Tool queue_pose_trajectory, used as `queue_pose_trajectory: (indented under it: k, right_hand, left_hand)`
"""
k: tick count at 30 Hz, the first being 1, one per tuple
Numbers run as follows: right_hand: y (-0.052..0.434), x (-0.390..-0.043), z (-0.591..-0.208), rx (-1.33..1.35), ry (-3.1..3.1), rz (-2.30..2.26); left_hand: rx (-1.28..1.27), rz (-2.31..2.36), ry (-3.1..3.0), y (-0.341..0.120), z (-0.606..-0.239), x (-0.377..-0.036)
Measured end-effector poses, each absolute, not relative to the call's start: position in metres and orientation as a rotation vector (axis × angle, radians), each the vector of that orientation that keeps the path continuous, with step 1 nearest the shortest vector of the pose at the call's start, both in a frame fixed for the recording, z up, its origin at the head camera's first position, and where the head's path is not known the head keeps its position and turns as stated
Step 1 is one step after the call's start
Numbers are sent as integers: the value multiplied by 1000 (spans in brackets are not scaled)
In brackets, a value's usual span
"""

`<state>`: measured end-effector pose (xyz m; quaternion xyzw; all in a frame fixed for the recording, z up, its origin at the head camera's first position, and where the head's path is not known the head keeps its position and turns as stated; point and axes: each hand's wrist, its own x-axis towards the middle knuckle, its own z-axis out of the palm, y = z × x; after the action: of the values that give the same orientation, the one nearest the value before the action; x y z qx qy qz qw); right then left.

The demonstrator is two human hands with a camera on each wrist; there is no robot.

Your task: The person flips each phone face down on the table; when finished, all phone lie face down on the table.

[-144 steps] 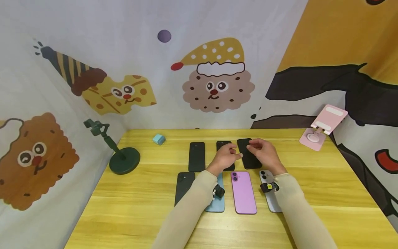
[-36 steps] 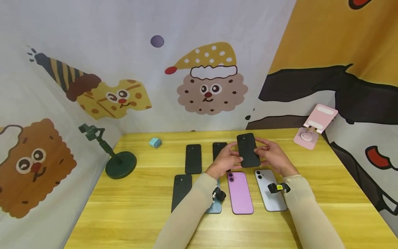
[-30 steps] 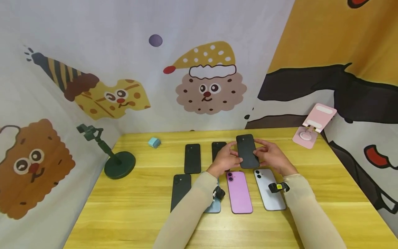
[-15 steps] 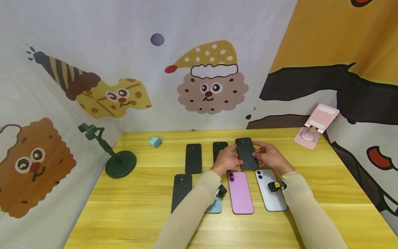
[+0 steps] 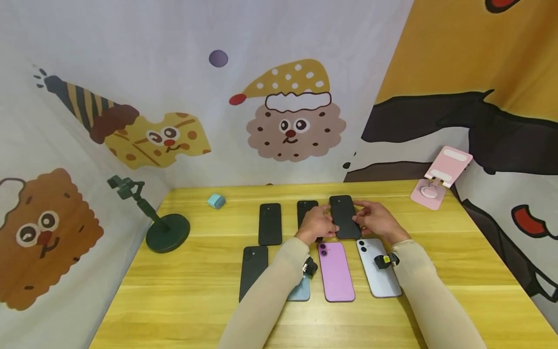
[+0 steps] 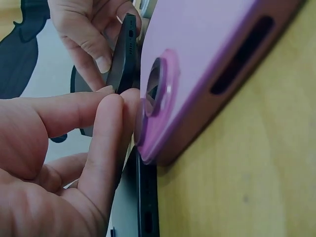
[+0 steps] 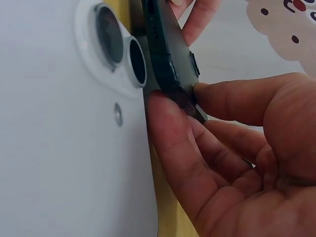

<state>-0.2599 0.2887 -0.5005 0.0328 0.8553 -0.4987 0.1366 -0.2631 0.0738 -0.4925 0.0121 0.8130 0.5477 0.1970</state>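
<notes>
Black phone (image 5: pixel 345 217): held by both hands at the right end of the back row, back side up, camera end away from the person; low over the bench (image 5: pixel 196 271); whether its near end touches the wood, cannot tell.
Left hand (image 5: pixel 317 224): fingers (image 6: pixel 106 143) curled onto the phone's left edge, pinching it.
Right hand (image 5: pixel 376 220): fingers (image 7: pixel 173 148) curled against the right edge, thumb on top; gripping.
Back row: two more black phones (image 5: pixel 270 223) (image 5: pixel 305 209) lie flat to the left.
Front row: black phone (image 5: pixel 253 264), blue phone (image 5: pixel 301 292) partly under the left sleeve, purple phone (image 5: pixel 335 271), white phone (image 5: pixel 378 274); all flat, camera side up.
Progress: six phones lie in rows; the seventh sits over its slot but is not released, judging by the grip.
Change: 1.2 s ago the phone was raised and tilted above the purple one; now lower, flatter, farther back.
Elsewhere: green stand (image 5: pixel 161 228), pink holder (image 5: pixel 440 182), small blue block (image 5: pixel 215 200).
</notes>
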Motion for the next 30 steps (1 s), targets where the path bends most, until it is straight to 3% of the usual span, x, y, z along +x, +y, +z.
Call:
queue_pose_trajectory:
  k: [20,30]
  right_hand:
    - [281,-267,-500,127,2596,-1305]
    - [287,-264,-495,44,2631,-1300]
  left_hand:
    - [-29,1675,2135,66,-492,-266]
    - [242,1622,2107,47,-485,-264]
